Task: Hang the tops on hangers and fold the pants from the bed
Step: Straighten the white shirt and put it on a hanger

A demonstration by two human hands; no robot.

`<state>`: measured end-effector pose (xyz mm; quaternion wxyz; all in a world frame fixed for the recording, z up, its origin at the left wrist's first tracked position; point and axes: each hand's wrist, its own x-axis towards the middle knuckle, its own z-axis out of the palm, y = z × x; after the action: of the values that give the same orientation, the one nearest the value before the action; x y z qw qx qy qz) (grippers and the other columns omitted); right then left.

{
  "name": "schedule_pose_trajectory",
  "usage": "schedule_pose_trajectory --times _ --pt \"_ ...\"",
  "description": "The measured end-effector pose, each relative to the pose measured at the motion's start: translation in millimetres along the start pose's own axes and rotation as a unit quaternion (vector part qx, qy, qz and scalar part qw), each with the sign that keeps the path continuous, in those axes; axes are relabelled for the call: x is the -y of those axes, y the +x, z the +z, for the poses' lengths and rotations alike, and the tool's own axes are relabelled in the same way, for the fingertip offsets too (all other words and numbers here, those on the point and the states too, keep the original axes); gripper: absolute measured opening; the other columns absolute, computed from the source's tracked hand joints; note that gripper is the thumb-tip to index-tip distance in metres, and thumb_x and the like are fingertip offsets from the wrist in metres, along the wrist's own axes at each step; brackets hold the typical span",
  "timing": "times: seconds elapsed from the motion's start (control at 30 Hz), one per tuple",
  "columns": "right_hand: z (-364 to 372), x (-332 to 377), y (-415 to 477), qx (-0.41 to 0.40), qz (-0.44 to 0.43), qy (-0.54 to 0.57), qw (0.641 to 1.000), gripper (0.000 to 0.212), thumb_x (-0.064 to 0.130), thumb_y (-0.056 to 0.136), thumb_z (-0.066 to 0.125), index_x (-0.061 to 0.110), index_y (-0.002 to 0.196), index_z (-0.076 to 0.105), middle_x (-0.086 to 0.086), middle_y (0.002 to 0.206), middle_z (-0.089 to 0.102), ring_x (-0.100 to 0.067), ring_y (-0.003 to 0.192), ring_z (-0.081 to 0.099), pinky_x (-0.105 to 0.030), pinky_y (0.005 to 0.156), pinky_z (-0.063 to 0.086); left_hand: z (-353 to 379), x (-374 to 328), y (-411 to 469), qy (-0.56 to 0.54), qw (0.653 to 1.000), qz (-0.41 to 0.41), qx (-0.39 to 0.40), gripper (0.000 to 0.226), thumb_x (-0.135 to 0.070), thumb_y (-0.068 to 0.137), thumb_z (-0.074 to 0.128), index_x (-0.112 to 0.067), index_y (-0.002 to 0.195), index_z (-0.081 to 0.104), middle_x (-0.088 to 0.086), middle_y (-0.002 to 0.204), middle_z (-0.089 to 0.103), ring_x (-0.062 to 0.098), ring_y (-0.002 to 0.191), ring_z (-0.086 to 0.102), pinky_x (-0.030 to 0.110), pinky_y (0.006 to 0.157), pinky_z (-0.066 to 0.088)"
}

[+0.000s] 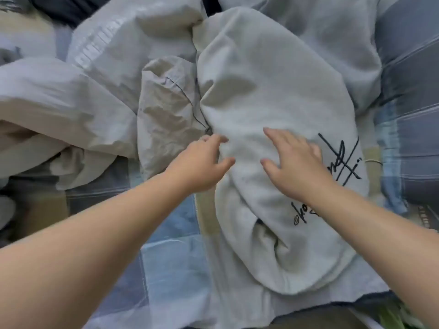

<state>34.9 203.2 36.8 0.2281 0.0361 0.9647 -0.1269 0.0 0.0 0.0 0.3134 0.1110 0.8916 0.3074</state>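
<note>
A pale grey garment with black script print (273,96) lies rumpled down the middle of the bed. My left hand (202,162) reaches to its left edge with loosely spread fingers, beside a beige crumpled garment (166,110). My right hand (297,160) rests flat on the grey garment just left of the print, fingers straight. Neither hand holds anything.
More light garments (71,96) are piled at the left, with a dark one (66,8) at the top left. The bed has a blue and grey patchwork sheet (171,245). Something green (392,317) shows at the bottom right.
</note>
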Motion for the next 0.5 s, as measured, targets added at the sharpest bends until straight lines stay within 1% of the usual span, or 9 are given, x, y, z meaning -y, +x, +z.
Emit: schedule_pose_trajectory --times 0.1,0.17,0.23,0.3,0.33,0.37,0.4,0.43,0.5 --pt "9.5 -13.9 58.0 -0.042 -0.029 -0.006 0.999 0.065 0.036 0.097 0.051 0.031 0.156 0.024 0.004 0.159 0.031 -0.024 0.144 0.027 -0.044 0.113 0.021 7.0 5.1 55.7 0.045 0.996 0.027 -0.076 0.066 -0.042 0.095 0.058 -0.023 0.152 0.031 0.007 0.156 0.031 0.034 0.138 0.035 0.05 0.111 0.035" --pt "8.0 -16.4 95.8 -0.054 -0.047 -0.008 0.997 0.066 0.036 0.096 0.051 0.03 0.157 0.024 0.001 0.16 0.029 -0.028 0.143 0.028 -0.045 0.111 0.024 4.3 6.0 88.9 0.056 0.989 0.017 -0.139 0.07 -0.039 0.094 0.059 -0.022 0.154 0.027 0.006 0.162 0.02 0.036 0.141 0.031 0.05 0.113 0.033" --pt "8.3 -19.7 127.9 -0.062 -0.055 -0.011 0.997 0.067 0.035 0.096 0.052 0.031 0.156 0.023 0.0 0.16 0.026 -0.029 0.142 0.028 -0.046 0.109 0.025 3.9 10.2 118.9 0.02 0.984 -0.007 -0.18 0.074 -0.035 0.093 0.061 -0.023 0.155 0.022 0.004 0.165 0.008 0.034 0.142 0.031 0.047 0.113 0.033" --pt "5.1 -19.7 159.1 -0.069 -0.062 -0.025 0.995 0.069 0.034 0.095 0.053 0.031 0.156 0.02 -0.001 0.161 0.023 -0.029 0.143 0.025 -0.049 0.11 0.026 -0.4 15.9 147.9 -0.042 0.978 -0.037 -0.2 0.084 -0.033 0.093 0.064 -0.025 0.158 0.011 0.004 0.166 -0.005 0.029 0.143 0.033 0.04 0.112 0.035" --pt "3.1 -18.7 173.8 -0.073 -0.064 -0.029 0.995 0.071 0.034 0.094 0.054 0.031 0.156 0.019 -0.001 0.161 0.022 -0.03 0.144 0.024 -0.05 0.11 0.026 -3.5 19.6 161.1 -0.071 0.974 -0.057 -0.207 0.09 -0.032 0.092 0.066 -0.026 0.159 0.006 0.005 0.165 -0.007 0.027 0.142 0.036 0.036 0.11 0.036" --pt "1.2 -17.1 187.9 -0.077 -0.066 -0.03 0.994 0.074 0.034 0.093 0.055 0.031 0.157 0.017 -0.002 0.161 0.021 -0.03 0.144 0.024 -0.051 0.11 0.027 -7.1 23.4 173.3 -0.089 0.971 -0.077 -0.208 0.095 -0.032 0.09 0.068 -0.028 0.159 0.002 0.006 0.164 -0.002 0.026 0.139 0.039 0.034 0.109 0.038" --pt "-0.4 -15.4 199.9 -0.075 -0.065 -0.029 0.995 0.078 0.034 0.093 0.056 0.031 0.158 0.014 -0.002 0.162 0.019 -0.031 0.145 0.022 -0.052 0.111 0.026 -9.4 27.7 183.9 -0.089 0.971 -0.095 -0.199 0.097 -0.031 0.089 0.068 -0.029 0.159 0.001 0.008 0.161 0.008 0.027 0.136 0.041 0.035 0.108 0.039" --pt "-0.8 -14.0 210.4 -0.07 -0.061 -0.029 0.995 0.082 0.034 0.093 0.058 0.032 0.159 0.01 -0.001 0.163 0.015 -0.031 0.146 0.021 -0.053 0.111 0.026 -10.2 32.3 191.9 -0.079 0.973 -0.11 -0.186 0.097 -0.031 0.089 0.068 -0.029 0.159 0.002 0.01 0.157 0.018 0.029 0.135 0.041 0.036 0.109 0.038" --pt "0.6 -10.9 227.5 -0.054 -0.048 -0.032 0.997 0.091 0.032 0.092 0.06 0.037 0.159 -0.001 -0.001 0.165 0.007 -0.031 0.148 0.018 -0.056 0.113 0.026 -7.0 40.4 202.3 -0.068 0.976 -0.124 -0.168 0.092 -0.027 0.088 0.067 -0.032 0.158 0.007 0.012 0.148 0.029 0.034 0.133 0.041 0.036 0.108 0.038"
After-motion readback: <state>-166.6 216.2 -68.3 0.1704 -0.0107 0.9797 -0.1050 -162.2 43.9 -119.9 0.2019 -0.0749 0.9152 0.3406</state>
